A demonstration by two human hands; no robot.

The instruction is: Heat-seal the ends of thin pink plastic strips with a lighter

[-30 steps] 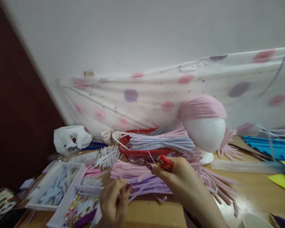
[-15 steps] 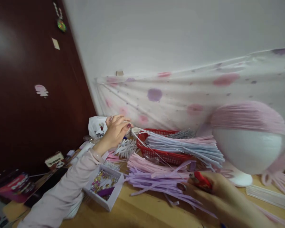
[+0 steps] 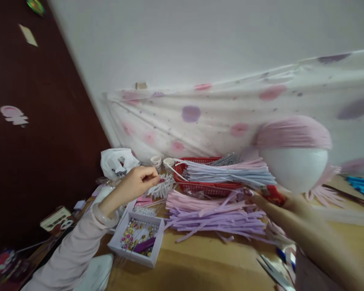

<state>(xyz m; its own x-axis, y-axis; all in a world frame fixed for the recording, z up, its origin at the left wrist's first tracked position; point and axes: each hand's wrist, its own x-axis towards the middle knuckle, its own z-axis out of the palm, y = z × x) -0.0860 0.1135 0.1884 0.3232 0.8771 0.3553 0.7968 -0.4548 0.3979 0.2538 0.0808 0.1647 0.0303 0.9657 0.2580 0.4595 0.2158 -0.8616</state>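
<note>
My left hand (image 3: 141,182) is raised above the left part of the table, its fingers closed in a pinch. A thin pale thread (image 3: 206,186) stretches from near those fingertips across to my right hand (image 3: 279,204), in front of the red basket. My right hand is closed around a small red spool-like object (image 3: 273,195), blurred and partly covered by the fingers. Below the thread lie bundles of pink fuzzy stems (image 3: 197,204) and purple fuzzy stems (image 3: 212,222). A white box (image 3: 153,258) of beads sits below my left hand.
A red basket (image 3: 200,189) holds blue and pink stems (image 3: 227,171). Behind it, right, stands a white head form (image 3: 294,169) with a pink cap. Scissors (image 3: 274,273) lie at front right. Paper cups (image 3: 169,162) and a white plastic bag (image 3: 118,161) are at the back.
My left hand has gone from spread fingers to a pinch and come lower. My right hand has moved up and right, with the thread now nearly level. The view has shifted right.
</note>
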